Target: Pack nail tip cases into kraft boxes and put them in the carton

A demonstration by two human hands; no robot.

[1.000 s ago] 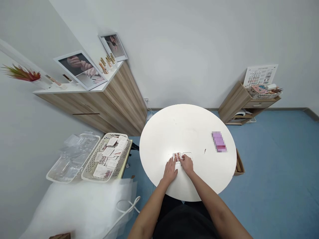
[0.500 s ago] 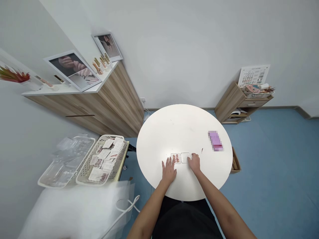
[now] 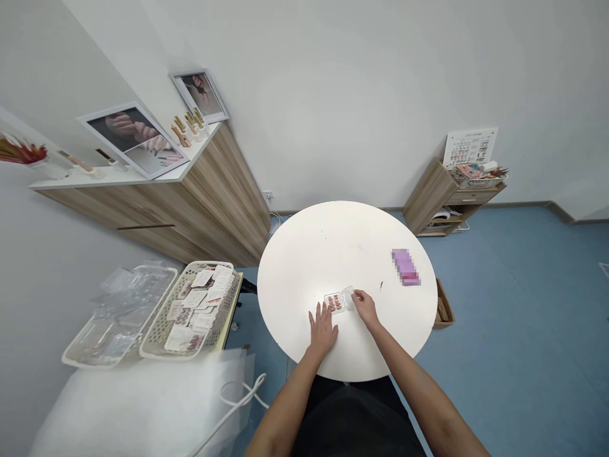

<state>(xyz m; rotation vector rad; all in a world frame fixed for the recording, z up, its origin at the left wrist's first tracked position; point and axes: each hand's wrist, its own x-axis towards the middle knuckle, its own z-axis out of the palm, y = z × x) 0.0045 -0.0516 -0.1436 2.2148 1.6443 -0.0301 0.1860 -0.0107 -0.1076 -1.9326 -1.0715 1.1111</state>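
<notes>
A small clear plastic case (image 3: 337,309) lies on the round white table (image 3: 304,254), several reddish-brown press-on nails (image 3: 332,303) in rows inside it. Its clear lid (image 3: 348,297) is tilted up on the right side. My right hand (image 3: 365,307) pinches the lid's outer edge between thumb and fingers. Spread flat on the table, my left hand (image 3: 323,330) has its fingertips at the case's lower left side and hides part of that corner.
A purple pixelated item (image 3: 406,266) lies on the table's right side, with a small dark reddish piece (image 3: 381,285) nearer me. To the left stand a white basket of packets (image 3: 190,311) and a tray of clear plastic cases (image 3: 124,304). A wooden cabinet (image 3: 223,190) stands behind.
The lid, lying flat on the table before, is now lifted and tilted towards the case. My right hand has moved left and up with it. My left hand stays by the case.
</notes>
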